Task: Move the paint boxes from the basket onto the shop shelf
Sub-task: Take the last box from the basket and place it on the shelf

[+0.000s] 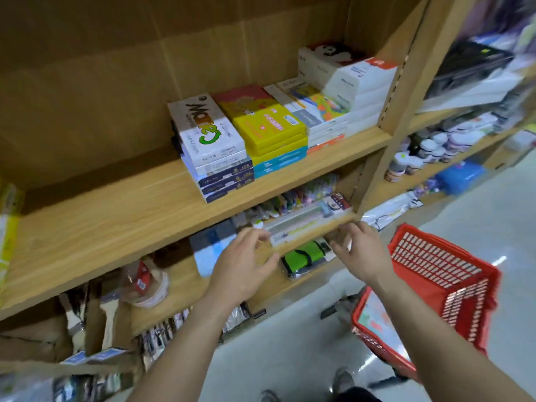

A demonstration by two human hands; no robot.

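A wooden shop shelf (116, 221) carries stacks of paint boxes: a white one printed "Marie's" (207, 127) on dark blue boxes, yellow boxes (269, 126) on teal ones, and white boxes (359, 91) at the right. A red plastic basket (441, 274) stands on the floor at the lower right, with a colourful box (377, 317) lying inside it. My left hand (243, 268) and my right hand (362, 253) hover just below the shelf's front edge, both empty with fingers spread.
The shelf's left half is bare wood. Lower shelves hold pens, a green pouch (307, 256), a clear tub (145, 282) and brushes. A second shelf unit to the right carries jars (429, 152) and a blue case. My shoes show on the grey floor.
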